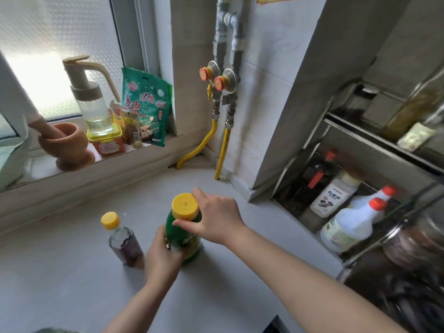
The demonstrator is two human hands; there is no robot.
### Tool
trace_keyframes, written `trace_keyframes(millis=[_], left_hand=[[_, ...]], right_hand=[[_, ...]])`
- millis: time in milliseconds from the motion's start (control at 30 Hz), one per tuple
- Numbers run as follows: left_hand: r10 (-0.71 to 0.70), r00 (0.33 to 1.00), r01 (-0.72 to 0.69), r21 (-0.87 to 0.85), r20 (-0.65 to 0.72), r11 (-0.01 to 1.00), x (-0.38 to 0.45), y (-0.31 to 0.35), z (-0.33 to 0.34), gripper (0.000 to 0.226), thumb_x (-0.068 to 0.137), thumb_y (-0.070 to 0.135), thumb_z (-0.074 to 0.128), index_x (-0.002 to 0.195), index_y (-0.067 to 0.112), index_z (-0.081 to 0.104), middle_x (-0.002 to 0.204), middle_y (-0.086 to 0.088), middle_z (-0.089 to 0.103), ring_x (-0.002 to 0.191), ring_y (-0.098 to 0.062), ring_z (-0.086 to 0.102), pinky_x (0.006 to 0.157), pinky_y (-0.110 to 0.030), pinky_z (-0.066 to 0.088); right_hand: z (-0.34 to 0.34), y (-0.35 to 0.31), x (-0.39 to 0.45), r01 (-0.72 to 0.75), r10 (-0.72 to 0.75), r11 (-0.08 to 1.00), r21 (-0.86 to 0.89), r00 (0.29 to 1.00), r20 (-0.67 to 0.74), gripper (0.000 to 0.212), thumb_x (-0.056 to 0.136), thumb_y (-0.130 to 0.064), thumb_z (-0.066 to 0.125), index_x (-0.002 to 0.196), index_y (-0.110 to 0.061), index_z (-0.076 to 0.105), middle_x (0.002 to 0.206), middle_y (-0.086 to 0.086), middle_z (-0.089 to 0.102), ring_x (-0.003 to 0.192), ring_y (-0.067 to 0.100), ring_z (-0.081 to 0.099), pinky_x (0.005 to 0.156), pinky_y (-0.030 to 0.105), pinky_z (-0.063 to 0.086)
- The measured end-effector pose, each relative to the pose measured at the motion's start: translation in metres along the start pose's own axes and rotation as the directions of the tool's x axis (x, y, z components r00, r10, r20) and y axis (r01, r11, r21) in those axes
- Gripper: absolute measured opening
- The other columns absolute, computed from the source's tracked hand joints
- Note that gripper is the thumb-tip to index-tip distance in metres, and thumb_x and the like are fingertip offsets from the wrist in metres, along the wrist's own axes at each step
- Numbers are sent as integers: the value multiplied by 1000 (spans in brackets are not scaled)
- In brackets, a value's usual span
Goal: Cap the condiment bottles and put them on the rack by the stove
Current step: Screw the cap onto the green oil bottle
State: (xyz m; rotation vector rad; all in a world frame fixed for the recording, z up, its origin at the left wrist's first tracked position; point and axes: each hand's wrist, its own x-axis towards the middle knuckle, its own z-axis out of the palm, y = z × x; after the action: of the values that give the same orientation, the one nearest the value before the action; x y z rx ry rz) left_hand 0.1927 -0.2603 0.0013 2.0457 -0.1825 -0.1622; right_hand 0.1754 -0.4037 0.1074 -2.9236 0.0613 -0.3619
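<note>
A green bottle (189, 239) stands upright on the grey counter (72, 272). My left hand (161, 255) grips its lower body from the near side. My right hand (216, 219) pinches its yellow cap (185, 205) between thumb and fingers, the cap sitting on the neck. To the left stands a small clear bottle of dark liquid (125, 243) with a yellow cap (110, 220) on it, untouched. The metal rack (374, 145) is at the right, with several bottles on its lower shelf.
White bottles with orange caps (353, 224), a white jar (334, 195) and dark red-capped bottles (317, 179) fill the rack's lower shelf. The windowsill holds a wooden mortar (69, 145), an oil dispenser (93, 102) and a green packet (144, 106). Yellow gas hoses (223, 152) run down the corner.
</note>
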Motion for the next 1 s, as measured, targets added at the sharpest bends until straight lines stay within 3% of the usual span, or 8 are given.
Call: trace_keyframes(millis=[100,233,367,433,533,667,800,1000], left_hand=[[16,999,-17,50,28,999,-6,16,16,56,72,18,69,92,61,40,84,16,61,90,-23,64,73,-41,53],[113,988,-122,89,103,989,-7,58,50,44,66,40,76,101,44,51,93,14,64,90,-16,61,71,-37,51],[203,917,-190,-71,343,979,10,100,94,56,57,49,73,109,43,55,99,18,68,95,-7,63,79,-40,55],[247,857,-228,-97,452,969,24,120,120,62,56,44,74,115,42,54,103,16,68,99,-7,63,84,-40,54],[320,772,-315,-107,550,943,42,153,164,65,61,28,80,120,29,54,107,7,68,99,-13,63,87,-36,52],[326,746,-333,-100,580,938,59,188,217,71,71,19,78,134,23,45,117,4,64,104,-12,59,79,-6,41],[227,784,-280,1,578,960,63,201,268,73,86,27,65,147,23,24,134,-6,56,121,-23,54,97,-30,43],[83,793,-150,61,603,987,74,195,297,69,94,26,51,150,23,11,143,-8,47,128,-26,47,102,-33,39]], right_hand=[[-13,14,-16,-210,213,953,220,977,11,60,69,-71,60,101,-22,46,99,-2,61,91,22,58,68,32,42],[-25,67,-40,-365,417,797,481,909,0,65,66,-65,67,118,-32,47,113,-7,49,103,12,52,85,31,47],[-49,132,-62,-411,469,492,768,868,165,74,58,-44,85,121,-33,48,119,-11,58,113,8,54,98,28,45],[-66,161,-70,-445,470,443,778,855,221,65,61,-25,86,118,-25,53,112,-10,64,107,7,59,95,24,48],[-82,199,-77,-470,535,505,724,829,165,62,59,-20,88,111,-26,56,103,-17,64,92,-10,59,83,13,49],[-79,241,-74,-491,703,513,705,711,-17,67,53,-29,91,111,-23,58,105,-10,66,99,9,61,87,27,48],[-68,263,-64,-569,832,479,668,536,-141,76,57,-34,88,122,-17,53,118,0,62,111,21,55,91,30,43],[-41,284,-51,-605,886,389,695,453,-101,83,62,-38,84,133,-18,44,132,3,53,124,24,47,97,37,39]])
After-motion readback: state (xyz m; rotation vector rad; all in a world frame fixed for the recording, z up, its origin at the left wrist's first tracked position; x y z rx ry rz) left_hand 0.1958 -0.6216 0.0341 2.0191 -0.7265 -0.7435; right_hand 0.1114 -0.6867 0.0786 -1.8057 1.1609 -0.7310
